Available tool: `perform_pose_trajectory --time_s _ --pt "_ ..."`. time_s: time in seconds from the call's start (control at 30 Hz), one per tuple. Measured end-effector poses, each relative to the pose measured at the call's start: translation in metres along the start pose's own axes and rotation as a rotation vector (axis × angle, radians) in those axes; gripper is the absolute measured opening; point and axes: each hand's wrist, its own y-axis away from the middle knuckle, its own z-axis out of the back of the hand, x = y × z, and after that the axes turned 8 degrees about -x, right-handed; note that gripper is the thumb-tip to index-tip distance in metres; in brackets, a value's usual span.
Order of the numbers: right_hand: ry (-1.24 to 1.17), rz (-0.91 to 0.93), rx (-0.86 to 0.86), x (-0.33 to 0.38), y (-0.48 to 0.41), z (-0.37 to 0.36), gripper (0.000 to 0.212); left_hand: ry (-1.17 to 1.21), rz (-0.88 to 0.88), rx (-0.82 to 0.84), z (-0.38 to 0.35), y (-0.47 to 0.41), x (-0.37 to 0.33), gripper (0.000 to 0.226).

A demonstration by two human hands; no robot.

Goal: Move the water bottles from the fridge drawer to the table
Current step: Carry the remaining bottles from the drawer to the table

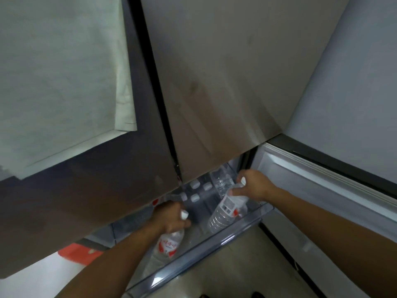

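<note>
Left hand (171,216): our fingers are wrapped tight around the neck of the left bottle (166,247), just under its white cap.
Left bottle: it hangs below our fingers, over the near edge of the fridge drawer (193,250), with a red label.
Standing bottles (198,191): their white caps show between our two hands, farther back in the drawer.
Right bottle (226,211): it tilts down from our fingers, its bottom inside the drawer.
Right hand (253,186): our fingers are closed around the top of the right bottle, by its cap.
Open door (326,190): to the right of our right fingers.
</note>
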Motion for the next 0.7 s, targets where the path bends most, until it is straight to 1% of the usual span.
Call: perform_pose_trajectory --time_s 0.1,0.13,0.27,0.37,0.47,0.6,0.7 --pt "-0.046 0.071 -0.034 0.010 0.008 -0.005 0.045 -0.076 -0.021 -0.089 0.013 0.019 -0.002 0.039" --pt "-0.013 0.107 -0.056 0.013 0.011 -0.008 0.044 -0.095 -0.015 -0.107 0.016 0.026 -0.002 0.041" --pt "0.204 0.244 -0.220 0.020 0.024 -0.016 0.052 -0.188 0.015 -0.158 0.028 0.057 -0.010 0.040" --pt "0.284 0.382 -0.298 0.027 0.039 -0.019 0.047 -0.223 0.049 -0.248 0.034 0.087 -0.013 0.038" --pt "0.301 0.543 -0.382 0.037 0.061 -0.015 0.039 -0.231 0.133 -0.429 0.044 0.127 -0.019 0.038" --pt "0.132 0.649 -0.457 0.049 0.082 0.014 0.033 -0.188 0.233 -0.719 0.068 0.172 -0.039 0.039" --pt "0.048 0.792 -0.538 0.068 0.096 0.041 0.030 -0.187 0.297 -0.859 0.088 0.203 -0.057 0.042"
